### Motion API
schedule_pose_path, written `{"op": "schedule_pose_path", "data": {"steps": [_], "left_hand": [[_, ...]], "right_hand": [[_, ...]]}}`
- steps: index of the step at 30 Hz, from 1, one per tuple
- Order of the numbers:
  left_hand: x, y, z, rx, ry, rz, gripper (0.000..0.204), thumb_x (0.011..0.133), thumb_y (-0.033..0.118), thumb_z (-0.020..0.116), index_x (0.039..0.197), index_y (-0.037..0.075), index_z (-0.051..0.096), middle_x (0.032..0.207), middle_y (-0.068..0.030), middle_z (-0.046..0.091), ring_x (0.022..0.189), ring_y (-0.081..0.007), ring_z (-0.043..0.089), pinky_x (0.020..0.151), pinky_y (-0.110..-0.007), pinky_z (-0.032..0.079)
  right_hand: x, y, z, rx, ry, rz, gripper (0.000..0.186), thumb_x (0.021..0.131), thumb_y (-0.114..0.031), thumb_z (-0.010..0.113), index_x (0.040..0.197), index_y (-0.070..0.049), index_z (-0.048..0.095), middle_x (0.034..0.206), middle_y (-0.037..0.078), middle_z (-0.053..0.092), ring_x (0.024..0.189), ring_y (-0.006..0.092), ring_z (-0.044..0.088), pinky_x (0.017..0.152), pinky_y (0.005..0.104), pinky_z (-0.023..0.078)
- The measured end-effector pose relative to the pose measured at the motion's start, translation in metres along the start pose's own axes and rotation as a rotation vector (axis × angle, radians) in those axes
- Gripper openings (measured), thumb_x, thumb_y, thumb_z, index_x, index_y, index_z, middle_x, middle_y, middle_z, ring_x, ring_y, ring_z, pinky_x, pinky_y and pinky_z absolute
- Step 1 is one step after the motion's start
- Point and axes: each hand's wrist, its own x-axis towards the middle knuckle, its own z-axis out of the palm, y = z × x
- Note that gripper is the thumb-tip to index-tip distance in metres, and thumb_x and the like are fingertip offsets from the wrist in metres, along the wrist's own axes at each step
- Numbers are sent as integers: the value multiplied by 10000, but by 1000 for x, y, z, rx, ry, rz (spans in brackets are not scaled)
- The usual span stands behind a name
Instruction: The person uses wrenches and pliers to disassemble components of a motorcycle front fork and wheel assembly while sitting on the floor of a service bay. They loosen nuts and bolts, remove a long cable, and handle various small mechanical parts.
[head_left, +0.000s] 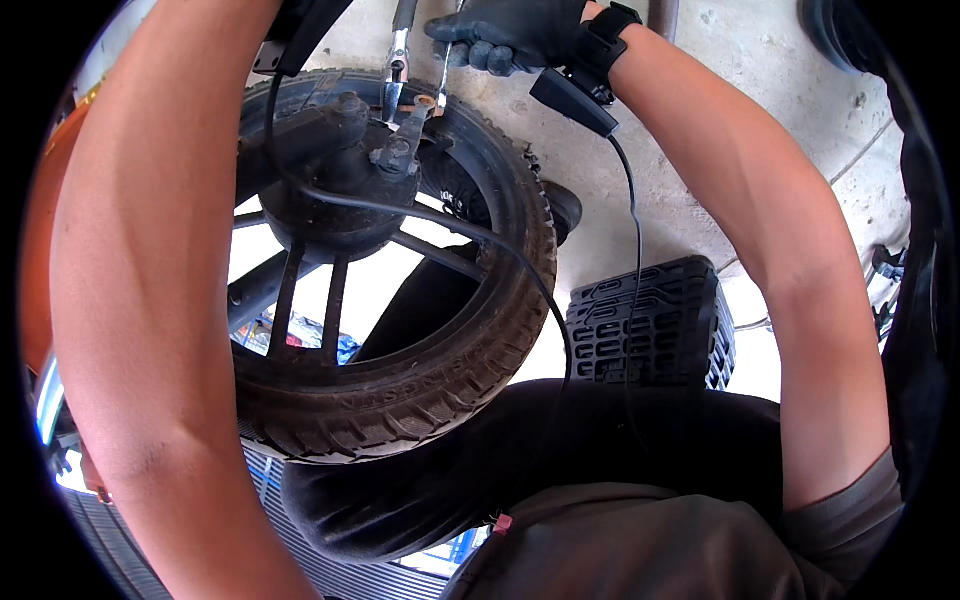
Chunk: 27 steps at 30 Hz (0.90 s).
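The left forearm (150,250) runs up the left side; the left hand lies out of frame, its grip impossible to tell. The wheel (335,230), left of centre, is dark and dusty, its knobbly tyre (400,395) bearing raised lettering. At upper centre, pliers (397,70) meet a lever (405,140); the black-gloved right hand (515,35) curls around a slim metal tool (443,85). Pale floor (740,50) spreads at upper right

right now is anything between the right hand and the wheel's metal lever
Only the thin metal rod in the right hand lies between; the black cable crosses the wheel lower in view, off the lever.
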Motion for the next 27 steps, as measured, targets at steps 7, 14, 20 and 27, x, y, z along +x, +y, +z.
{"op": "schedule_pose_path", "data": {"steps": [7, 14, 20, 27], "left_hand": [[-2, 2, 1, 66, 45, -16, 209, 836, 158, 694, 923, -30, 667, 835, -149, 675, 764, -274, 689, 633, -398, 603], [3, 1, -8, 524, -109, 218, 189, 831, 132, 696, 921, -31, 667, 833, -145, 675, 767, -265, 688, 637, -393, 602], [4, 1, -11, 669, -155, 312, 173, 826, 110, 698, 919, -32, 667, 831, -142, 675, 769, -257, 687, 641, -390, 601], [0, 2, -4, 242, -13, 60, 156, 820, 84, 700, 917, -33, 667, 829, -139, 675, 772, -248, 686, 645, -386, 600]], "right_hand": [[-12, -2, 21, -371, 131, -262, 409, 1004, -368, 464, 786, -66, 634, 601, -17, 523, 506, 90, 463, 490, 259, 383], [-70, 37, 90, -778, 412, -1064, 336, 782, -107, 682, 1102, -84, 583, 917, 119, 635, 825, 271, 664, 714, 362, 561], [-86, 46, 79, -687, 294, -743, 112, 895, -131, 615, 989, -76, 586, 879, 58, 621, 802, 174, 615, 682, 319, 514], [-59, 8, 10, -12, 247, -300, 379, 999, -343, 475, 836, -48, 648, 638, -2, 536, 515, 90, 473, 496, 251, 406]]}}
